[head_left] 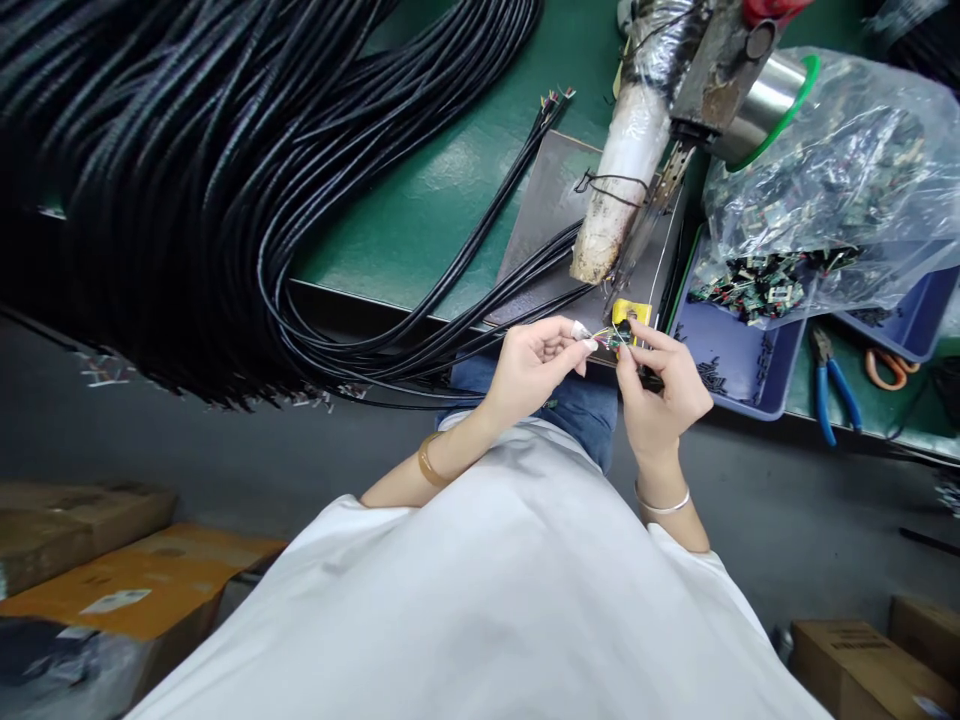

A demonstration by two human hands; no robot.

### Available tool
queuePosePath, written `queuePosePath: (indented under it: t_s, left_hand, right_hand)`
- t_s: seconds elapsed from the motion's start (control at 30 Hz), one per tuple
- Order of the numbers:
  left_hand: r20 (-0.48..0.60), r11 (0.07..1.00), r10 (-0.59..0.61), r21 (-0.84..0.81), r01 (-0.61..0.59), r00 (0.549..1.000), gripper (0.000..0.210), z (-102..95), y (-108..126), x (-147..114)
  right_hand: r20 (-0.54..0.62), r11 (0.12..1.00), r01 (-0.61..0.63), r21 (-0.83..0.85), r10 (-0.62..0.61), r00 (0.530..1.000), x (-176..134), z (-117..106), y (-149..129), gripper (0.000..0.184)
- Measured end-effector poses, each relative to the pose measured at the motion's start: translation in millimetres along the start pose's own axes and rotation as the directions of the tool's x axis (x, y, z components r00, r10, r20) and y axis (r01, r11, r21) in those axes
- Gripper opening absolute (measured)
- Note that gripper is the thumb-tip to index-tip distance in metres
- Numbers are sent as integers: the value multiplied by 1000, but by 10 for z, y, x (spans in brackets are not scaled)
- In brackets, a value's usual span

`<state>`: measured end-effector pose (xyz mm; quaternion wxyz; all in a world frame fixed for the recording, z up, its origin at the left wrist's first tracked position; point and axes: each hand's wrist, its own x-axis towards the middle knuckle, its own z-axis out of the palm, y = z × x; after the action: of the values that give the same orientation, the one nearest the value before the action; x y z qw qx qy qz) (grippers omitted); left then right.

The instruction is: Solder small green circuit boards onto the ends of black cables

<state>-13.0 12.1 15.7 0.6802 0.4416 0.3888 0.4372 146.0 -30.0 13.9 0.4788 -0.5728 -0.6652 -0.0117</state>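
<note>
My left hand (534,362) pinches thin coloured wires (601,336) at a cable end, its fingertips pressed together. Facing it, my right hand (664,375) is closed on a small green circuit board (619,338), with thumb and fingers at its edges. The wires meet the board between the two hands; whether they are joined I cannot tell. Just behind the board sits a yellow block (631,312). Above it, the soldering iron tip (616,285) points down from a stand, beside a white wrapped tube (619,190). A solder wire (666,250) hangs nearby.
Black cables (225,200) fill the left of the green table (420,190); several run over a grey plate (544,200). At right are a blue tray (750,390), a plastic bag (847,170) of boards, blue-handled pliers (831,390) and orange-handled scissors (886,370). A solder spool (772,105) hangs above.
</note>
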Motion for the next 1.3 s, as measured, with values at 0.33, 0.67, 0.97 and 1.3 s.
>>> queuePosePath:
  t_s: [0.33,0.67,0.97,1.3]
  left_hand:
    - [137,985,-79,-142,99,987,34,-69,-33,-32]
    - [160,990,50,122,-70,986,19,23,-79,-134]
    - [145,999,-24,-35,29,989,23,19,-15,-93]
    - [127,997,-28,79,18,991,19,50,-69,-130]
  right_hand:
    - [20,960,-241,140,241,970,-17,-207,-99,12]
    - [336,947,-317,58,281,899,168,-135,-165,15]
    - [317,901,-407,152,346,883,133,-212,-136,21]
    - [426,910,-389,147,296,855,162,-257,-115,25]
